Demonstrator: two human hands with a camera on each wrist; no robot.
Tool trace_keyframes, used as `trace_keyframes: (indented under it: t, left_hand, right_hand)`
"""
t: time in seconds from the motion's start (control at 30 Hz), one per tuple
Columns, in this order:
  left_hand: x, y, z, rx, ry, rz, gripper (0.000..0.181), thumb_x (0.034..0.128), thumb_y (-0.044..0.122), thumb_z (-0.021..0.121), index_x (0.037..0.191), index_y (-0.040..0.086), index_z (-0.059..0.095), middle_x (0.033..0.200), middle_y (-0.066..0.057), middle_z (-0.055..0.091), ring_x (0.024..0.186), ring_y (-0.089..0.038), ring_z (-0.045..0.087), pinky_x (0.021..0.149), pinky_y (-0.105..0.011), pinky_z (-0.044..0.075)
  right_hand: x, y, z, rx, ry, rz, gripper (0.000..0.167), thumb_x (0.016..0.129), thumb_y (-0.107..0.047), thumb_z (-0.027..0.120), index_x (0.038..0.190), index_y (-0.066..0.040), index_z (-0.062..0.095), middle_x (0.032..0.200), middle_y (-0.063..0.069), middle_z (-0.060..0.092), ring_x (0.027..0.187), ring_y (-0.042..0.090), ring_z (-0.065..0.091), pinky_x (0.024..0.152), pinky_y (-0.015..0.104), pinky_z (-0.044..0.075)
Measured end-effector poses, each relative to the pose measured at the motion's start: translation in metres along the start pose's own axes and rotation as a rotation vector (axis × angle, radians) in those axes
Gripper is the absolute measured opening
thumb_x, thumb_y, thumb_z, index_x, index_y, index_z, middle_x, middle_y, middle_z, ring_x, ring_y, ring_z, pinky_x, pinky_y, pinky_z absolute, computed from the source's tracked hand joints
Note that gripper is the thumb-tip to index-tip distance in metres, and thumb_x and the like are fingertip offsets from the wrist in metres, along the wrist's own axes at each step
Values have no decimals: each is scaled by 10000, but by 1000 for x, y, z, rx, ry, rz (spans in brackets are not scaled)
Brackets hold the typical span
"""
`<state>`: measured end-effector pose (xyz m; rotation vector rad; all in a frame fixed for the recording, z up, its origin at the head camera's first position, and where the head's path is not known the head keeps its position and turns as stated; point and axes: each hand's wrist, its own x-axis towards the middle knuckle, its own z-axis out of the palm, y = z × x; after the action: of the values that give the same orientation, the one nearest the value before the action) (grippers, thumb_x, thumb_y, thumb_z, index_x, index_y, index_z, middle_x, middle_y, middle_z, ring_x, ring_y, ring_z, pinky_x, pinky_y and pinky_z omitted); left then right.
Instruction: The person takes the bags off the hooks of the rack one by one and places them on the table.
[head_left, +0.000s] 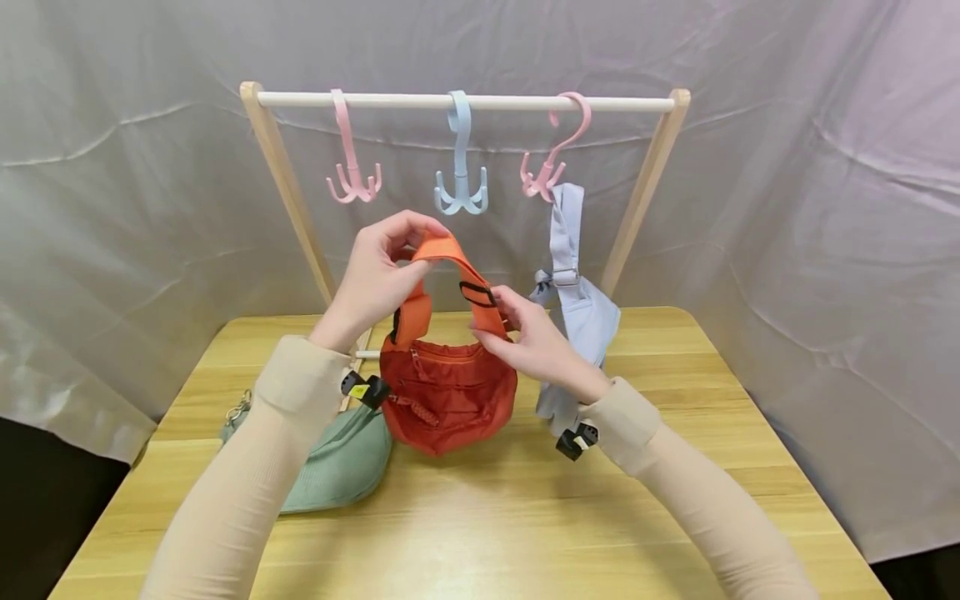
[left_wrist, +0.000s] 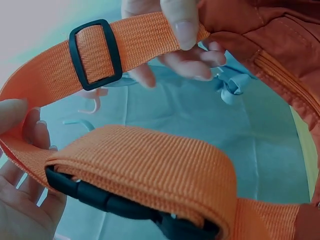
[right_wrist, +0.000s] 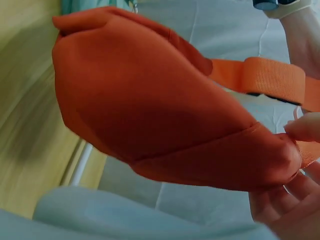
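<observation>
A red-orange shoulder bag hangs by its orange strap, held up above the table. At the top of the strap loop, my left hand pinches the webbing between thumb and fingers. Lower on the other side, my right hand holds the strap near where it joins the bag, as the right wrist view also shows. A black slider buckle sits on the strap between the hands in the left wrist view. Further along, a folded strap section with a black buckle hangs loose.
A white rail on wooden posts carries two pink hooks and one blue hook. From the right pink hook hangs a pale blue bag. A green bag lies on the wooden table, front left.
</observation>
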<state>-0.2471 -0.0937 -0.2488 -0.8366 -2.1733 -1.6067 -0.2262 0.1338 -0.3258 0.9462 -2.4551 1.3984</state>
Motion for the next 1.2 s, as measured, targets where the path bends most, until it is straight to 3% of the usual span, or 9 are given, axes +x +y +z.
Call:
trace_keyframes:
  t: [0.2, 0.4, 0.6, 0.77, 0.97, 1.2]
  left_hand:
    - [-2, 4, 3, -8, -6, 18, 221, 907, -22, 629, 1093, 64, 712, 893, 70, 702, 769, -159, 611, 706, -230, 502]
    - [-4, 5, 4, -33, -3, 35, 215, 894, -20, 657, 1088, 53, 712, 885, 83, 699, 756, -133, 602, 687, -217, 494]
    - [-12, 1, 3, -70, -8, 53, 209, 888, -35, 670, 1088, 17, 702, 879, 126, 694, 751, -114, 592, 677, -215, 478]
    - [-19, -2, 0, -67, 1, 54, 212, 891, -35, 662, 1093, 17, 697, 893, 148, 695, 773, -96, 604, 714, -204, 494]
    - [-26, -2, -6, -77, 5, 46, 221, 894, -28, 671, 1110, 16, 689, 914, 158, 708, 789, -81, 628, 715, -200, 503]
    - [-41, -14, -20, -97, -127, 37, 245, 895, -78, 639, 1134, -31, 666, 1000, 134, 711, 735, -80, 580, 668, -189, 467]
  right_hand:
    - [-7, 5, -12, -167, -57, -57, 266, 899, -122, 734, 1132, -76, 614, 981, 41, 716, 910, 171, 717, 860, 346, 582]
    - [-12, 9, -17, -284, -109, -84, 218, 874, -122, 750, 1010, -96, 582, 876, 15, 645, 857, 150, 708, 776, 317, 568]
    - [-22, 6, -10, -409, -158, -38, 385, 860, -136, 732, 1192, -66, 550, 906, 36, 613, 818, 178, 589, 749, 344, 490]
    - [-31, 4, 4, -355, -122, 20, 453, 890, -86, 667, 1323, -68, 536, 885, 52, 641, 755, 161, 590, 679, 303, 492]
    - [-35, 7, 17, -249, -15, 93, 372, 912, -63, 598, 1274, -150, 588, 836, 41, 636, 672, 128, 564, 608, 262, 456]
    - [-32, 4, 16, -68, 141, 145, 310, 932, -34, 575, 1212, -145, 649, 987, 88, 684, 819, 188, 579, 728, 296, 460]
